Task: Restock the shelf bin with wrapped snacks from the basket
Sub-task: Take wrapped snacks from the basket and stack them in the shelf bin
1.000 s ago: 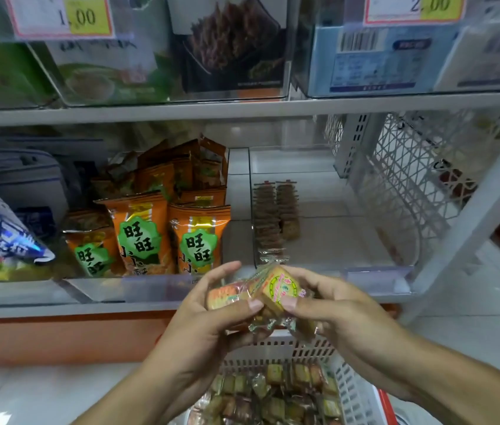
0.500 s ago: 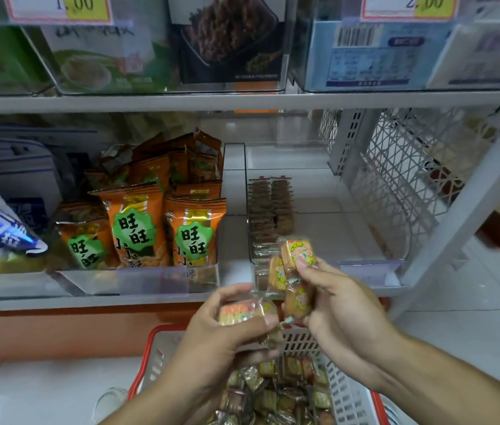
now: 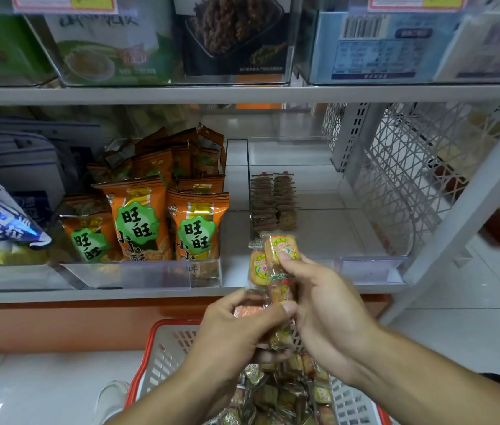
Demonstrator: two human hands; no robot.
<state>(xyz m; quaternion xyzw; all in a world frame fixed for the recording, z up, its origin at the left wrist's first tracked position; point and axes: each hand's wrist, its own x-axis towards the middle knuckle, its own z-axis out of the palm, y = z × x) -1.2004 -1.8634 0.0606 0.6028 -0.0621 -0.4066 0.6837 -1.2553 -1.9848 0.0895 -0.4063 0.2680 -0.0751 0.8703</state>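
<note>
My right hand (image 3: 325, 305) pinches a small stack of clear-wrapped orange snacks (image 3: 276, 259) just in front of the shelf edge, below the clear shelf bin (image 3: 368, 265). Two short rows of the same snacks (image 3: 273, 200) stand on edge along the bin's left side. My left hand (image 3: 242, 335) grips more wrapped snacks (image 3: 248, 309) beside the right hand, their fingers nearly touching. Below both hands sits the red-rimmed grey basket (image 3: 166, 348), which holds several loose wrapped snacks (image 3: 285, 391).
Orange snack bags (image 3: 138, 219) fill the bin to the left. A white lattice shelf end panel (image 3: 411, 179) and a slanted upright stand at the right. The upper shelf (image 3: 242, 93) carries boxed goods overhead. White tiled floor lies around the basket.
The hands split the bundle of snacks: my right hand carried its share up toward the bin front, the left kept the rest and then rose to meet it. The view tilted down, showing more basket.
</note>
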